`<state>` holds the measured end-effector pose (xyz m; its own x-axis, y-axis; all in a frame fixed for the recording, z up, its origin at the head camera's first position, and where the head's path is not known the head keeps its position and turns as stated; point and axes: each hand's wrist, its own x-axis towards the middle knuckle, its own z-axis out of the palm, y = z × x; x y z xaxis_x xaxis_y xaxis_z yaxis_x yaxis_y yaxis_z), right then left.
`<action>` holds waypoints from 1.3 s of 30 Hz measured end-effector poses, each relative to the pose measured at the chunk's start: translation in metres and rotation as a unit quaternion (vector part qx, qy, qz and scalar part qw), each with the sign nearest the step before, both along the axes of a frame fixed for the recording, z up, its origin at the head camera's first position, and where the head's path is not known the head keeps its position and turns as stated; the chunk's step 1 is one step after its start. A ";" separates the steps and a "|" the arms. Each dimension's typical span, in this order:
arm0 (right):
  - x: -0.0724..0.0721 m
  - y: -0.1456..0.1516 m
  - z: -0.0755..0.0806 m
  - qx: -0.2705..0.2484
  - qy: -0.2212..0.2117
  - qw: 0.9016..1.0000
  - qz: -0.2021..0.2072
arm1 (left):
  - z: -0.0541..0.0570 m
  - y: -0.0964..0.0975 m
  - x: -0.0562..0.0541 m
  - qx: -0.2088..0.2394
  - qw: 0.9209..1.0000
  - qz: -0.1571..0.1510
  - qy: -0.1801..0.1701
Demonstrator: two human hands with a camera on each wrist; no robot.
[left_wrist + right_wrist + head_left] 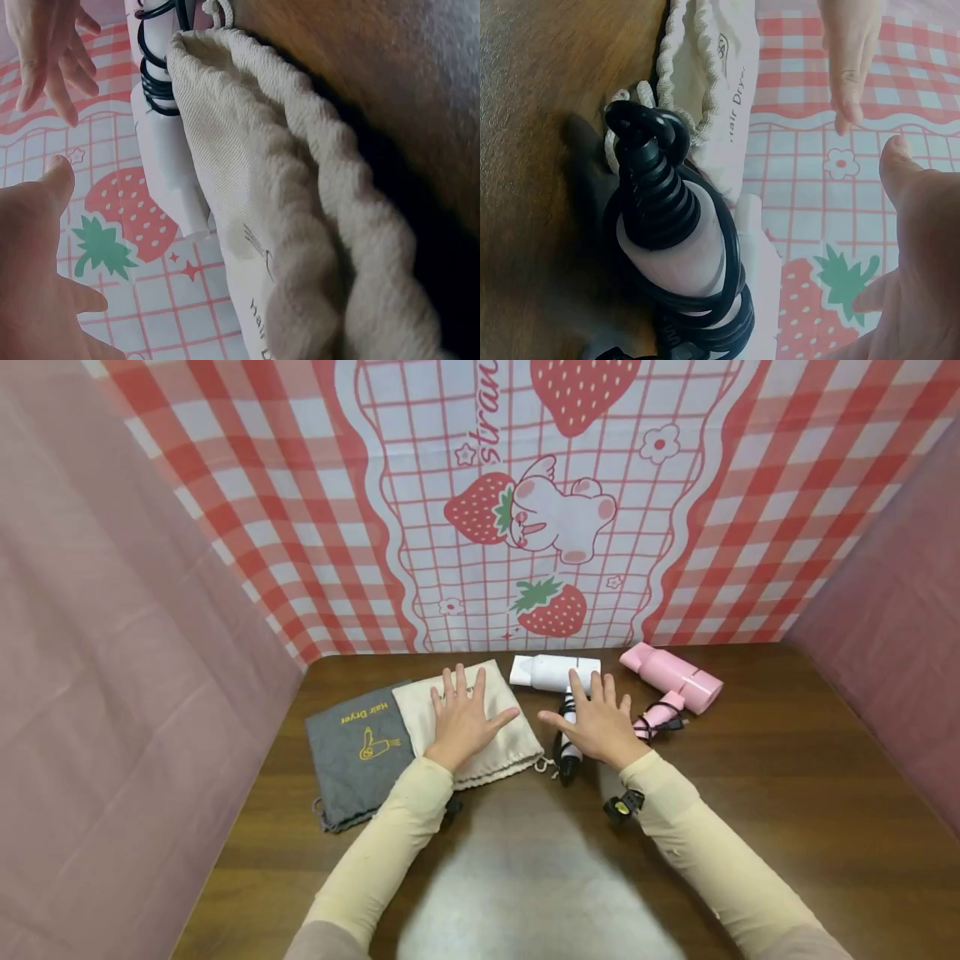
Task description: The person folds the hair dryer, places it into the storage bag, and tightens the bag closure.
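Note:
Palm down, my left hand (461, 718) is raised over the cream drawstring bag (507, 739), fingers spread and holding nothing. My right hand (600, 725) hovers with spread fingers over the handle of the white hair dryer (555, 672), apart from it in the right wrist view. Black cord winds round that handle. A pink hair dryer (675, 678), its cord also wrapped, lies right of my right hand. The grey drawstring bag (348, 777), marked "Hair Dryer" in yellow, is partly under the cream one. The left wrist view shows the cream bag's gathered mouth (300, 195) close up.
All of these lie on a brown wooden table (787, 802) near its back edge. Behind it hangs a red-checked cloth (300, 510) with strawberry prints. Pink curtains (135, 652) close off both sides. A small black device (622, 807) is strapped at the right wrist.

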<state>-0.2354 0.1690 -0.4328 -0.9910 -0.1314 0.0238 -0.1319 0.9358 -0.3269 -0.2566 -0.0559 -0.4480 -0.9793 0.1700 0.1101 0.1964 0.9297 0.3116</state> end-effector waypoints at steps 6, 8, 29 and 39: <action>0.003 0.006 0.001 0.001 -0.007 1.000 0.000 | -0.003 0.009 0.001 0.008 1.000 -0.002 -0.004; 0.003 0.009 0.002 0.003 -0.012 1.000 -0.004 | -0.002 0.012 0.001 0.007 1.000 -0.006 -0.003; 0.005 0.039 0.011 -0.002 -0.022 0.999 -0.040 | 0.001 0.048 -0.008 0.017 0.999 -0.049 -0.011; 0.007 0.058 0.010 -0.005 -0.021 0.996 -0.081 | -0.001 0.060 -0.010 0.012 0.998 -0.063 0.000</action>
<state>-0.2284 0.2267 -0.4230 -0.9994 0.0306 -0.0169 0.0345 0.9407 -0.3375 -0.2663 0.0037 -0.4495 -0.9501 0.2893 0.1164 0.3117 0.8900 0.3328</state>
